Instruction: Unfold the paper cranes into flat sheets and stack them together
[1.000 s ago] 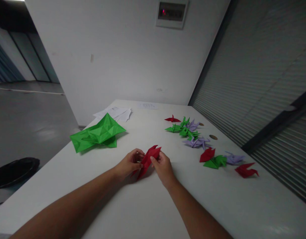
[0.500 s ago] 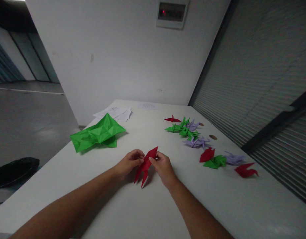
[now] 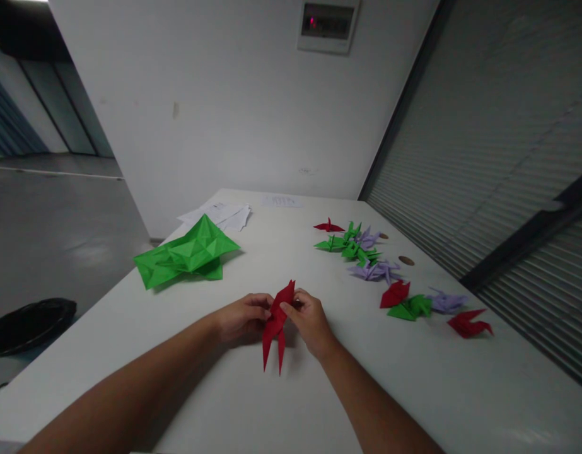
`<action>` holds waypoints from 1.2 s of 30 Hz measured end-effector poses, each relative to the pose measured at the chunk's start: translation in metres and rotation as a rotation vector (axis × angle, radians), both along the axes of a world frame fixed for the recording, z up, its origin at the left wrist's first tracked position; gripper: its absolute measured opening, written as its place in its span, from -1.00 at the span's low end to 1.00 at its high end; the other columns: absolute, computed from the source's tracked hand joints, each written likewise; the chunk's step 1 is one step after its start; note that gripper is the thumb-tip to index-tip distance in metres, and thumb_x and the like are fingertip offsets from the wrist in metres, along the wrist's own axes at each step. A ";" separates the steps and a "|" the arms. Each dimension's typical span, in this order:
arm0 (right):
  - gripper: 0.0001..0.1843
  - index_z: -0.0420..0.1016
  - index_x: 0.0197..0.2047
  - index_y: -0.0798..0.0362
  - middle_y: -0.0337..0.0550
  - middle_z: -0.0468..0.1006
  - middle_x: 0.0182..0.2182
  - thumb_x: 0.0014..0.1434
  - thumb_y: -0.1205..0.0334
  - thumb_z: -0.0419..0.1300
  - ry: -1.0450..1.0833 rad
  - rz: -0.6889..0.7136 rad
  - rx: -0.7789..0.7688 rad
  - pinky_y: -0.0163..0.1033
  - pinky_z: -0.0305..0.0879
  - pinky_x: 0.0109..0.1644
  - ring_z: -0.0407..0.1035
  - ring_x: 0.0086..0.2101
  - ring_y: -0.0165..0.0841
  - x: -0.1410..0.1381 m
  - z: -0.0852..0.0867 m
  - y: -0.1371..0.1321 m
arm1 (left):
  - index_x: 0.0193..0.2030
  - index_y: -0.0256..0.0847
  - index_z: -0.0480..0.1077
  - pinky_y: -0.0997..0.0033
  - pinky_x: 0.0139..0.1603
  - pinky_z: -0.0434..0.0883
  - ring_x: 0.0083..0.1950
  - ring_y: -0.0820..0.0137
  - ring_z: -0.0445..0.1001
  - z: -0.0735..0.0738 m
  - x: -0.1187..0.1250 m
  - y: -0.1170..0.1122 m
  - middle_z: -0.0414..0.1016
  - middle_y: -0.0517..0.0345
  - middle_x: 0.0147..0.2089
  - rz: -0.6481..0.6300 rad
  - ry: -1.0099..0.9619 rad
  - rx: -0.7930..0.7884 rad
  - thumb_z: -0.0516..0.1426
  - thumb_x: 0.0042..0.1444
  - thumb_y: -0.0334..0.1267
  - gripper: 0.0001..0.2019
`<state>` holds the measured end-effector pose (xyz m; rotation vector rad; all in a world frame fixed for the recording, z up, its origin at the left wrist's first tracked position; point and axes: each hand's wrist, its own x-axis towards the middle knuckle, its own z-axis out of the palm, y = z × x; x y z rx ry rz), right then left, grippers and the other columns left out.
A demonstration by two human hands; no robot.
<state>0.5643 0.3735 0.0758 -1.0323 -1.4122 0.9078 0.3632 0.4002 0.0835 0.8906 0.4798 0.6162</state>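
Note:
A folded piece of red origami paper (image 3: 277,318) is held above the white table, with two narrow points hanging down toward me. My left hand (image 3: 247,315) grips its left edge, thumb and fingers pinched together. On the other side, my right hand (image 3: 309,316) pinches it with the thumb lying on its front face. Fingers behind the paper are partly hidden. Beyond my left forearm lie creased green paper sheets (image 3: 189,252), loosely piled.
Several finished origami cranes lie along the right side: a red crane (image 3: 469,323), a green crane (image 3: 413,307), a purple crane (image 3: 376,270) and others. White papers (image 3: 219,214) rest at the back left. A black-lined bin (image 3: 30,325) stands on the floor left of the table (image 3: 234,403).
The red paper has turned more upright, its two points now hanging straighter and lower. My left hand has shifted slightly down with it; my right hand keeps nearly the same place.

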 end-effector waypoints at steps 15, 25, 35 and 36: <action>-0.72 0.23 -0.30 -0.04 -0.50 0.11 -0.59 0.09 0.26 0.33 -0.103 -0.213 0.078 -0.35 0.07 -0.47 0.05 -0.57 -0.45 0.000 0.001 -0.005 | -0.19 -0.26 0.44 0.43 -0.32 0.43 -0.30 0.40 0.50 0.001 0.008 0.000 0.51 0.10 -0.21 0.168 0.249 0.401 0.47 -0.09 -0.19 -0.60; -0.77 0.37 -0.08 0.02 -0.38 0.35 -0.47 0.17 0.24 0.23 -0.286 0.032 0.042 -0.36 0.16 -0.48 0.19 -0.57 -0.47 -0.012 0.005 -0.017 | -0.12 -0.24 0.48 0.35 -0.17 0.42 -0.21 0.34 0.51 0.005 0.004 0.006 0.55 0.11 -0.23 0.294 0.259 0.506 0.26 0.06 -0.32 -0.78; -0.59 0.20 0.03 -0.02 -0.25 0.54 -0.31 0.12 0.34 0.18 -0.394 -0.125 0.065 -0.34 0.19 -0.53 0.27 -0.63 -0.48 -0.010 -0.006 -0.012 | -0.23 -0.20 0.36 0.38 -0.23 0.45 -0.26 0.38 0.52 -0.004 0.006 0.008 0.51 0.16 -0.24 0.361 0.329 0.641 0.31 0.03 -0.34 -0.78; -0.58 0.21 0.05 -0.02 -0.22 0.55 -0.29 0.13 0.36 0.16 -0.432 -0.140 0.090 -0.32 0.26 -0.48 0.32 -0.60 -0.45 -0.010 -0.006 -0.011 | -0.23 -0.20 0.36 0.38 -0.24 0.46 -0.27 0.38 0.52 -0.004 0.006 0.008 0.51 0.16 -0.24 0.363 0.327 0.635 0.32 0.03 -0.33 -0.77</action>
